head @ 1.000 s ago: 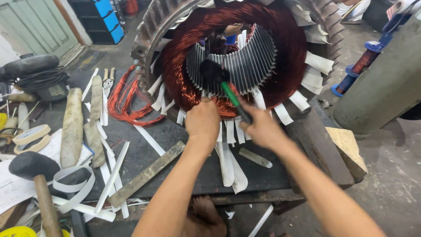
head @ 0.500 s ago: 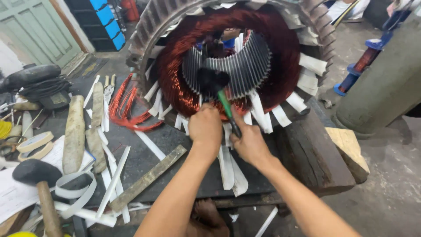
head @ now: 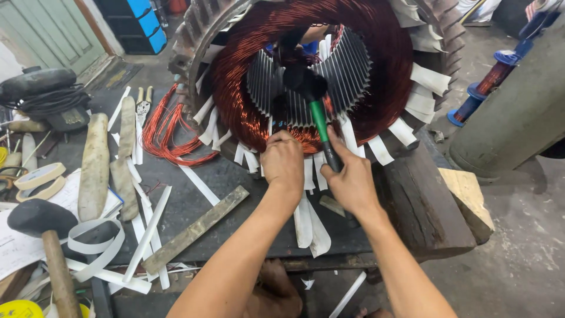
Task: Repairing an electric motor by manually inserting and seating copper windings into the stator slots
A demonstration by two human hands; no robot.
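Observation:
A large motor stator (head: pixel 318 65) lies on its side on the bench, with copper windings (head: pixel 235 100) around a slotted steel core and white paper strips (head: pixel 421 88) sticking out of the slots. My right hand (head: pixel 352 179) grips the green handle of a black rubber mallet (head: pixel 306 85), whose head is raised in front of the core. My left hand (head: pixel 283 160) is closed against the lower edge of the windings; what it pinches is hidden.
Loose copper wire (head: pixel 168 132), pliers (head: pixel 141 106), wooden wedges (head: pixel 94 168), a flat metal bar (head: pixel 194 229), tape rolls (head: pixel 38 179), a second mallet (head: pixel 41 227) and paper strips lie on the left of the bench. A wooden block (head: pixel 424 206) props the stator.
The view has moved closer. The mallet head has stayed in front of the core and both hands have kept their grip at the lower windings.

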